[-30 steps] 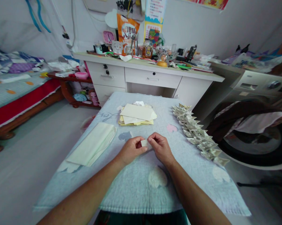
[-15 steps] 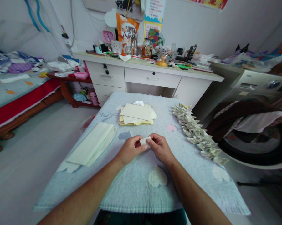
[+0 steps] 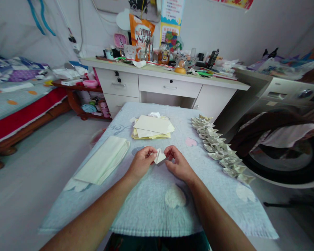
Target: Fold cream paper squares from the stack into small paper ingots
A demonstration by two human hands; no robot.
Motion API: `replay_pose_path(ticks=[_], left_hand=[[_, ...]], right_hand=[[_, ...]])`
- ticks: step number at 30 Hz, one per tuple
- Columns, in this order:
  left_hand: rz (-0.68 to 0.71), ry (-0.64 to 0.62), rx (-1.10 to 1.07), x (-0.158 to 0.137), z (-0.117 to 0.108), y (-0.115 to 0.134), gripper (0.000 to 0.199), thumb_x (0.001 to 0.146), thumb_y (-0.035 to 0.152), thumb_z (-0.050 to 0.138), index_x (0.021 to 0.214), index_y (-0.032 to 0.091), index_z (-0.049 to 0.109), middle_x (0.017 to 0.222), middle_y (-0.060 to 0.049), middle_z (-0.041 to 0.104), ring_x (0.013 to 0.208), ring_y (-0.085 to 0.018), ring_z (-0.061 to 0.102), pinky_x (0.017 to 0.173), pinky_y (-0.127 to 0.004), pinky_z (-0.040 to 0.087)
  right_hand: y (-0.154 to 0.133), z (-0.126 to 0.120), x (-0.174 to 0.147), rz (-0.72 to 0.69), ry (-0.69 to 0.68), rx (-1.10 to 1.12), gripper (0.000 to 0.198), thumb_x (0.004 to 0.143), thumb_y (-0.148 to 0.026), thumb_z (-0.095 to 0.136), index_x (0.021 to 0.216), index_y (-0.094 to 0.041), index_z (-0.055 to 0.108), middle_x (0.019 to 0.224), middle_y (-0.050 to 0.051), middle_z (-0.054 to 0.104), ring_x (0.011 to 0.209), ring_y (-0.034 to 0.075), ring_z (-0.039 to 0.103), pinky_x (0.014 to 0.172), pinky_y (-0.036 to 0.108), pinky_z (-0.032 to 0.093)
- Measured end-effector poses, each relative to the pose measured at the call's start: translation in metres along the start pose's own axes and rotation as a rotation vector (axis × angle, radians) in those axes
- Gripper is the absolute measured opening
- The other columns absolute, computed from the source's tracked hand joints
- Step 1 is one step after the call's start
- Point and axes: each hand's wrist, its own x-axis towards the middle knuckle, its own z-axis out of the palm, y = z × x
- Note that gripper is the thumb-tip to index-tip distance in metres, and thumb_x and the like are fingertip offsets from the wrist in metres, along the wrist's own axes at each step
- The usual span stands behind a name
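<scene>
A small piece of folded white paper, with a pointed top and visible creases, is held above the cloth in the middle. My left hand pinches its left side between thumb and fingers. Beside its right edge, my right hand has thumb and fingers curved and apart; whether a fingertip brushes the paper I cannot tell. Beyond the hands lies a stack of cream and yellow paper sheets. To the left rests a pile of larger folded pale paper. Several folded paper pieces with pointed tips stand in rows on the right.
A light blue patterned cloth covers the table. Behind it stands a white desk crowded with jars, a pink clock and a snack bag. A washing machine with its door open and clothes hanging out is on the right; a bed is at left.
The flat, narrow folded paper now shows a pointed, opened shape. My right hand has let go and drawn slightly right, while my left hand keeps its pinch.
</scene>
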Motion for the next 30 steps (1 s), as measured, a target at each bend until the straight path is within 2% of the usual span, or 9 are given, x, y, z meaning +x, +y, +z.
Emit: replay_pose_path(ticks=[4, 7, 11, 15, 19, 23, 26, 30], left_hand=[[0.006, -0.02, 0.019, 0.0, -0.003, 0.003, 0.023, 0.078, 0.034, 0.057, 0.085, 0.014, 0.066, 0.062, 0.001, 0.059, 0.054, -0.011, 0.049, 0.053, -0.022, 0.036], [0.008, -0.066, 0.089, -0.001, -0.008, 0.006, 0.023, 0.076, 0.027, 0.056, 0.091, 0.014, 0.069, 0.067, -0.001, 0.064, 0.061, -0.013, 0.054, 0.056, -0.023, 0.039], [0.095, -0.163, 0.263, -0.001, -0.016, 0.006, 0.028, 0.07, 0.02, 0.061, 0.097, 0.016, 0.069, 0.077, -0.002, 0.067, 0.069, -0.015, 0.058, 0.064, -0.024, 0.043], [0.151, -0.175, 0.375, -0.002, -0.017, 0.002, 0.026, 0.071, 0.024, 0.064, 0.096, 0.019, 0.069, 0.078, -0.002, 0.067, 0.07, -0.016, 0.059, 0.065, -0.024, 0.043], [0.192, -0.196, 0.484, -0.003, -0.017, 0.001, 0.021, 0.075, 0.029, 0.062, 0.093, 0.021, 0.068, 0.072, 0.001, 0.065, 0.061, -0.014, 0.056, 0.06, -0.022, 0.039], [0.254, -0.18, 0.61, -0.001, -0.022, -0.001, 0.014, 0.075, 0.033, 0.065, 0.082, 0.022, 0.071, 0.061, 0.003, 0.06, 0.053, -0.012, 0.049, 0.055, -0.022, 0.032], [0.338, -0.193, 0.709, 0.001, -0.025, -0.003, 0.013, 0.075, 0.031, 0.067, 0.083, 0.023, 0.073, 0.071, -0.001, 0.062, 0.063, -0.015, 0.054, 0.062, -0.024, 0.036], [0.443, -0.318, 0.815, 0.0, -0.025, -0.004, 0.017, 0.077, 0.021, 0.064, 0.092, 0.025, 0.072, 0.09, -0.005, 0.063, 0.088, -0.02, 0.057, 0.079, -0.029, 0.041]], right_hand=[[0.003, -0.004, 0.0, -0.025, -0.018, -0.172, 0.025, 0.073, -0.013, 0.057, 0.097, -0.019, 0.059, 0.09, 0.001, 0.06, 0.085, 0.015, 0.053, 0.079, 0.028, 0.041], [0.005, -0.007, 0.001, -0.017, -0.032, -0.184, 0.024, 0.075, -0.014, 0.056, 0.098, -0.019, 0.062, 0.092, 0.002, 0.063, 0.086, 0.016, 0.055, 0.08, 0.029, 0.042], [0.007, -0.01, 0.001, -0.004, -0.051, -0.175, 0.027, 0.074, -0.012, 0.054, 0.099, -0.018, 0.062, 0.092, 0.002, 0.064, 0.086, 0.016, 0.058, 0.081, 0.029, 0.044], [0.008, -0.011, 0.001, -0.001, -0.044, -0.284, 0.029, 0.073, -0.013, 0.058, 0.1, -0.019, 0.063, 0.093, 0.002, 0.064, 0.085, 0.016, 0.058, 0.081, 0.03, 0.045], [0.011, -0.011, 0.001, -0.048, -0.047, -0.409, 0.028, 0.074, -0.013, 0.061, 0.1, -0.019, 0.064, 0.091, 0.002, 0.064, 0.083, 0.016, 0.057, 0.079, 0.031, 0.044], [0.012, -0.011, 0.001, -0.116, -0.11, -0.541, 0.02, 0.075, -0.01, 0.062, 0.092, -0.02, 0.066, 0.087, 0.003, 0.063, 0.083, 0.017, 0.055, 0.081, 0.032, 0.041], [0.011, -0.01, -0.001, -0.148, -0.129, -0.636, 0.022, 0.074, -0.008, 0.064, 0.091, -0.021, 0.067, 0.092, 0.004, 0.06, 0.088, 0.018, 0.053, 0.082, 0.032, 0.039], [0.01, -0.007, -0.002, -0.153, -0.156, -0.692, 0.027, 0.071, -0.004, 0.063, 0.092, -0.021, 0.065, 0.092, 0.004, 0.057, 0.09, 0.019, 0.05, 0.08, 0.031, 0.038]])
